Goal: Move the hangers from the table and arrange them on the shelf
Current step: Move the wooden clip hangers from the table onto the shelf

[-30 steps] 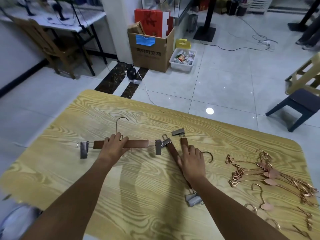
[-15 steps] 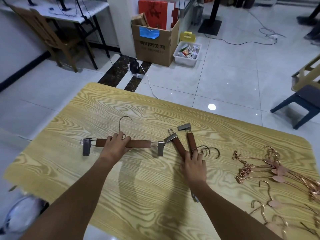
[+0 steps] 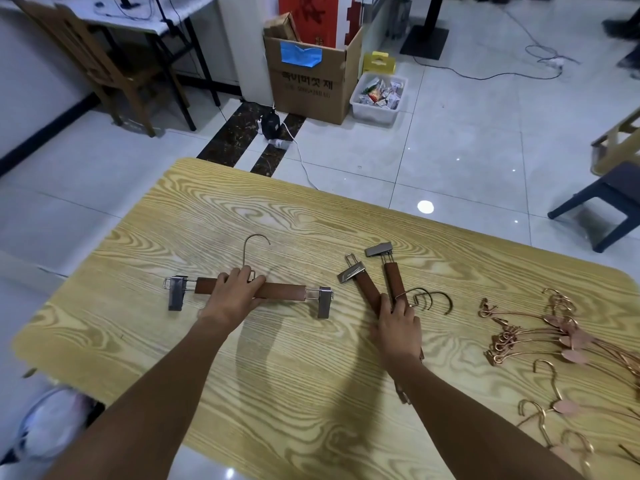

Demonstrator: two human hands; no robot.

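On the wooden table (image 3: 311, 393) lies a brown clip hanger (image 3: 284, 291) with a metal hook, crosswise at centre left. My left hand (image 3: 232, 297) curls round the middle of its bar. To the right, two more brown clip hangers (image 3: 381, 285) lie side by side, pointing away from me, hooks to the right. My right hand (image 3: 398, 323) covers and grips their middle; their near ends are hidden under my wrist. A heap of rose-gold wire hangers (image 3: 540, 334) sits at the table's right side.
Beyond the table's far edge is tiled floor with a cardboard box (image 3: 308, 77), a white bin (image 3: 379, 98) and cables. A wooden chair (image 3: 104, 67) stands far left, a dark stool (image 3: 602, 199) at the right. No shelf is in view.
The right hand has gathered the two hangers closer together and slid toward their hooks. The left hand stays on the single hanger. The view has shifted slightly.
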